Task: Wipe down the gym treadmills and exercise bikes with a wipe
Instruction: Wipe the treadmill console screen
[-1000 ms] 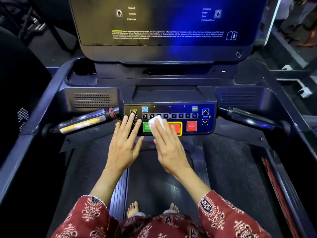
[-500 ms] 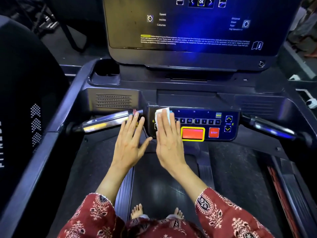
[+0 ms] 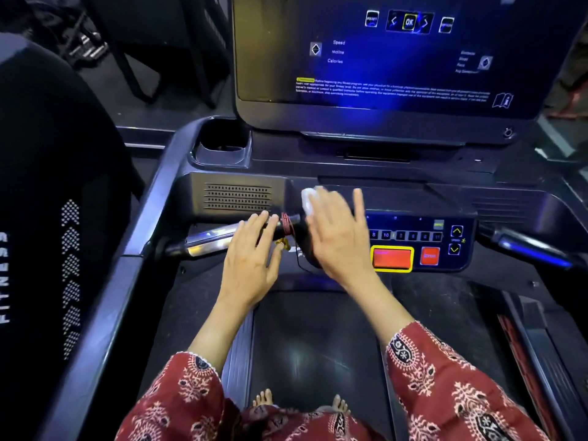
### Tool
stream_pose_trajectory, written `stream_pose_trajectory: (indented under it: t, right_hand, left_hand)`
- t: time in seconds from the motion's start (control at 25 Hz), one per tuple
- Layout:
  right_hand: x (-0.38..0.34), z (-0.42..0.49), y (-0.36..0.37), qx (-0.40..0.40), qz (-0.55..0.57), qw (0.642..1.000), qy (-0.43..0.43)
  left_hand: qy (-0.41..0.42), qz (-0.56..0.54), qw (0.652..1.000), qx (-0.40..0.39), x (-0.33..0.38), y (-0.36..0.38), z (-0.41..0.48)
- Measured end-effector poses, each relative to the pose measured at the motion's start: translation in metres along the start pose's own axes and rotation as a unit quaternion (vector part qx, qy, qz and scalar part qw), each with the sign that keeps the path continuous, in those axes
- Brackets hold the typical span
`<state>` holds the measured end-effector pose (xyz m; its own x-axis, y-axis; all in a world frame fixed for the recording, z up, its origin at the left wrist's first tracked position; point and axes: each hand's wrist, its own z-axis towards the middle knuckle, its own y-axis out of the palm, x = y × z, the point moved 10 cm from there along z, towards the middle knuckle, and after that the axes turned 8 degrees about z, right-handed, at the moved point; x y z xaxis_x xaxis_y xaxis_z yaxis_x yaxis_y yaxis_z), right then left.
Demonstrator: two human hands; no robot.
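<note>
I stand on a dark treadmill with a button panel (image 3: 423,246) below its big screen (image 3: 391,55). My right hand (image 3: 337,237) lies flat with straight fingers over the panel's left end and presses a white wipe (image 3: 308,198) against its upper left corner; only the wipe's edge shows past my fingertips. My left hand (image 3: 251,259) is open beside it, fingertips touching the chrome left handlebar (image 3: 206,238) near a red cord (image 3: 287,225) wound round the bar.
A cup holder (image 3: 222,144) sits at the console's left and a speaker grille (image 3: 238,197) below it. The right handlebar (image 3: 528,246) juts out at right. Another machine's black shroud (image 3: 57,186) stands close on the left. The belt (image 3: 318,345) lies under my bare feet.
My right hand slid the wipe left and up across the panel, from the green button to its upper left corner. The left hand shifted left onto the handlebar. The view turned left.
</note>
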<state>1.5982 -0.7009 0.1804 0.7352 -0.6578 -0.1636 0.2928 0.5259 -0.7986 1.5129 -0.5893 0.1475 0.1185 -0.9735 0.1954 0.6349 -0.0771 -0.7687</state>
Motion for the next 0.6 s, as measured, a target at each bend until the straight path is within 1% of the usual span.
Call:
stream_pose_trajectory:
  t: [0.04,0.08,0.12,0.16,0.2,0.24,0.28,0.36,0.4,0.44,0.52,0.56,0.6]
  right_hand:
    - [0.012,0.003,-0.008,0.026,0.012,0.998,0.062]
    - [0.014,0.003,-0.011,0.041,0.027,0.994,0.093]
    - [0.004,0.004,-0.008,0.040,0.041,0.995,0.083]
    - [-0.009,0.004,-0.002,0.026,0.047,0.997,0.049]
    - [-0.016,0.004,0.002,0.007,0.042,0.999,0.014]
    - [-0.013,0.005,0.002,-0.003,0.025,1.000,-0.002]
    - [0.000,0.005,-0.002,-0.002,-0.003,1.000,0.012]
    - [0.039,-0.005,-0.016,0.020,-0.046,0.992,0.117]
    - [0.049,-0.010,-0.022,0.032,-0.044,0.987,0.152]
    - [0.049,-0.013,-0.023,0.034,-0.037,0.988,0.148]
    - [0.035,-0.014,-0.019,0.011,-0.028,0.997,0.070]
    - [0.037,-0.013,-0.021,0.007,-0.033,0.998,0.051]
    - [0.050,-0.013,-0.026,0.016,-0.039,0.997,0.071]
  left_hand:
    - [0.002,-0.008,1.000,0.001,-0.001,0.000,0.001]
    - [0.005,-0.015,1.000,0.000,-0.001,0.000,0.003]
    - [0.010,-0.022,1.000,-0.004,0.000,0.001,0.005]
    - [0.014,-0.031,0.999,-0.010,0.000,0.003,0.008]
    - [0.017,-0.042,0.999,-0.017,0.001,0.005,0.012]
    - [0.018,-0.053,0.998,-0.023,0.002,0.007,0.016]
    - [0.020,-0.064,0.997,-0.030,0.004,0.009,0.019]
    - [0.035,-0.085,0.995,-0.043,0.012,0.013,0.026]
    - [0.044,-0.096,0.993,-0.047,0.018,0.015,0.029]
    - [0.051,-0.108,0.992,-0.049,0.025,0.016,0.032]
    - [0.052,-0.134,0.989,-0.046,0.036,0.017,0.040]
    - [0.046,-0.143,0.988,-0.040,0.038,0.016,0.043]
    - [0.040,-0.147,0.988,-0.032,0.039,0.014,0.046]
